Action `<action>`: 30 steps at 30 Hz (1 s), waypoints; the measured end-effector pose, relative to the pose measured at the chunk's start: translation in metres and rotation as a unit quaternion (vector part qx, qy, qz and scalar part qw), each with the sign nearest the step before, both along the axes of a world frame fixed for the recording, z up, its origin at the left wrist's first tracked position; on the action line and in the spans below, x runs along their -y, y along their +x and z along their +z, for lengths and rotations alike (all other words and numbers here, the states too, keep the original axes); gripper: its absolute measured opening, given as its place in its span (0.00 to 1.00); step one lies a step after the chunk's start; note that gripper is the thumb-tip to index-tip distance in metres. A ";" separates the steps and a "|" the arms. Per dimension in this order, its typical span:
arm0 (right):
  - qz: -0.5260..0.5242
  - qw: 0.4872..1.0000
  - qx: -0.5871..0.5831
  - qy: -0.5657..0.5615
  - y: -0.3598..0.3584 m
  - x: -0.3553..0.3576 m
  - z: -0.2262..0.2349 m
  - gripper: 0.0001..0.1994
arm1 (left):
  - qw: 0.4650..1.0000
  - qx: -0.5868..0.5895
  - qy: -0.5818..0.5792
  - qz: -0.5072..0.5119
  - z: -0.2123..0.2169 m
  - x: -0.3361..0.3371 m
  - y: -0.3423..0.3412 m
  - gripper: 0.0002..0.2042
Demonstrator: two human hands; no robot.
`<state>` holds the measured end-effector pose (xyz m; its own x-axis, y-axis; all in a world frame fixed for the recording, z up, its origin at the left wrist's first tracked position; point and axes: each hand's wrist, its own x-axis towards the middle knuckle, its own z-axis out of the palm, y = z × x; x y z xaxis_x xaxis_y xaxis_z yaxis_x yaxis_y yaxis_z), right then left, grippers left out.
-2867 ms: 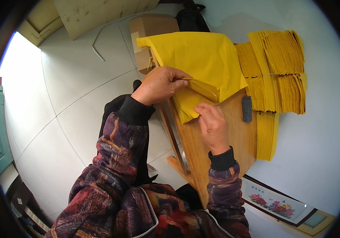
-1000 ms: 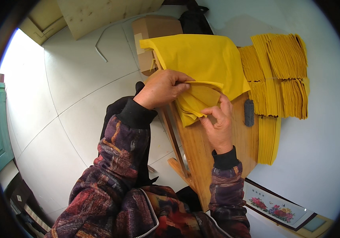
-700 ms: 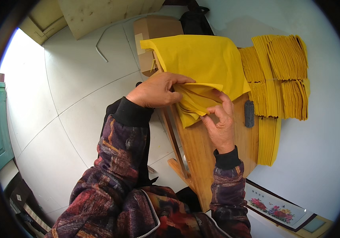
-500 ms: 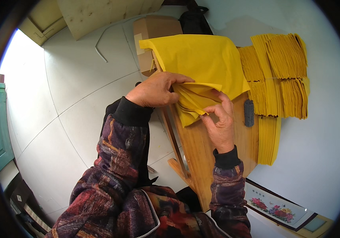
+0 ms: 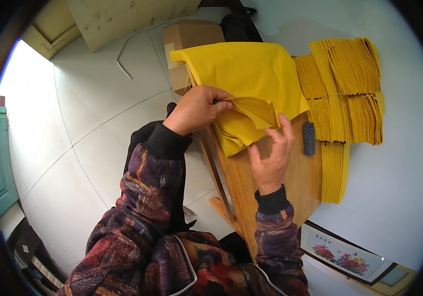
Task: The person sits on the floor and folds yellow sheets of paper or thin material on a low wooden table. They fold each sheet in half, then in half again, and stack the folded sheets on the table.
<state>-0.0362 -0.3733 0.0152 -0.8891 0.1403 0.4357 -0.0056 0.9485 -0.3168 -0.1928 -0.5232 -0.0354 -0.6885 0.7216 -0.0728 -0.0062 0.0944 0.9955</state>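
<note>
Soft yellow cloth drapes over a wooden table, with several layers at its near edge. My left hand pinches a raised flap of this cloth between thumb and fingers, at the table's left edge. The flap bows upward, leaving a gap above the lower layers. Just to the right of the layers, my right hand has its thumb and fingers spread apart. Its fingertips are close to the flap's right corner; whether they touch it I cannot tell.
Folded yellow cloths stand in stacks along the table's right side. A dark grey cylinder lies on the wooden table. Behind the table is a cardboard box. A framed flower picture is at lower right.
My right hand has loosened its pinch on the cloth edge and moved slightly down with fingers spread. The flap in my left hand has lifted and bowed more.
</note>
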 end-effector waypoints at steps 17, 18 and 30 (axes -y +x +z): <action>0.045 0.992 0.111 -0.043 -0.009 -0.009 0.006 0.09 | 0.999 -0.028 -0.012 -0.008 0.002 0.003 0.000 0.13; 0.045 0.992 0.111 -0.049 -0.010 -0.010 0.006 0.09 | 1.000 -0.024 -0.013 -0.012 0.002 0.003 0.000 0.13; 0.038 0.991 0.114 -0.063 -0.013 -0.013 0.009 0.10 | 0.995 -0.026 0.074 -0.064 -0.009 0.012 -0.002 0.23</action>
<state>-0.0493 -0.3605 0.0242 -0.9726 0.1097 0.2049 0.0101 0.9006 -0.4346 -0.1953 -0.5352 -0.0443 -0.5899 0.8041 0.0743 0.0475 -0.0573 0.9972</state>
